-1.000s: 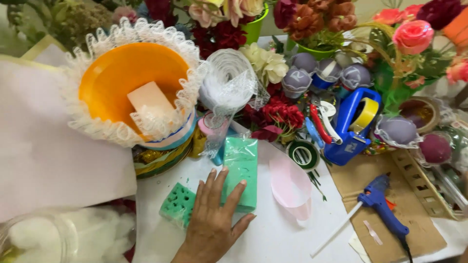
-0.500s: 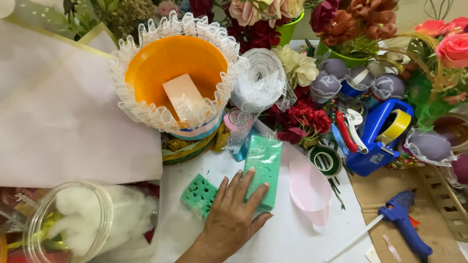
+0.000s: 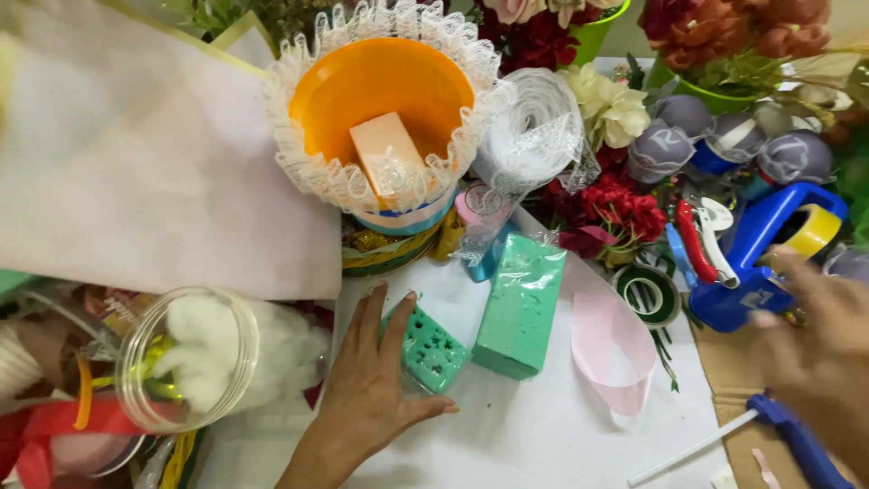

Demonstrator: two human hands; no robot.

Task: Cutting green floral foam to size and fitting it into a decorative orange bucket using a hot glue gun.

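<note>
- The left hand (image 3: 367, 398) lies flat on the white table (image 3: 543, 435), fingers spread, gripping nothing.
- A small green foam block (image 3: 433, 349) with holes sits just beside its index finger and thumb, touching them.
- A larger green foam brick (image 3: 520, 306) lies just beyond that block, further from the hand.
- The right hand (image 3: 815, 358) is blurred near the blue tape dispenser (image 3: 769, 244); I cannot tell whether it grips anything.
- A blue glue gun (image 3: 801, 444) lies under the right hand.

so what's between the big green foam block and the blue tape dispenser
In the head view, a loop of pale pink ribbon and a dark green tape roll lie between the green foam block and the blue tape dispenser.
</note>
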